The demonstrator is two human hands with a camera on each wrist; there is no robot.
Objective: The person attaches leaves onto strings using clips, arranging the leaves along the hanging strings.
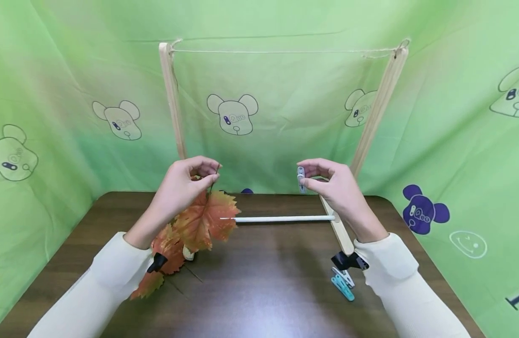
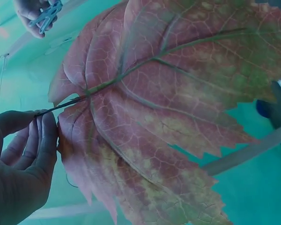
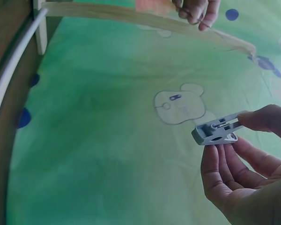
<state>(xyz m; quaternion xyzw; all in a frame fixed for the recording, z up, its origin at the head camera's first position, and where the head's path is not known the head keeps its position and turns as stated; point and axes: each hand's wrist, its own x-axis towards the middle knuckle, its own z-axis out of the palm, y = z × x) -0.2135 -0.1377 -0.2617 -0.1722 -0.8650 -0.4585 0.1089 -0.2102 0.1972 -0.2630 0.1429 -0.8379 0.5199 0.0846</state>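
Observation:
By its thin dark stem, an orange-red artificial maple leaf hangs from my left hand, pinched between thumb and fingers. The left wrist view shows the leaf's veined face close up, its stem running to the fingertips. My right hand pinches a pale grey clothespin between thumb and fingers. In the right wrist view the clothespin lies across the fingertips with the thumb on one handle end. Both hands are raised above the table, apart from each other and below the twine.
A wooden frame has two posts with the twine tied across their tops and a white rod low between them. More maple leaves lie under my left forearm. A teal clothespin and a pale one lie at right.

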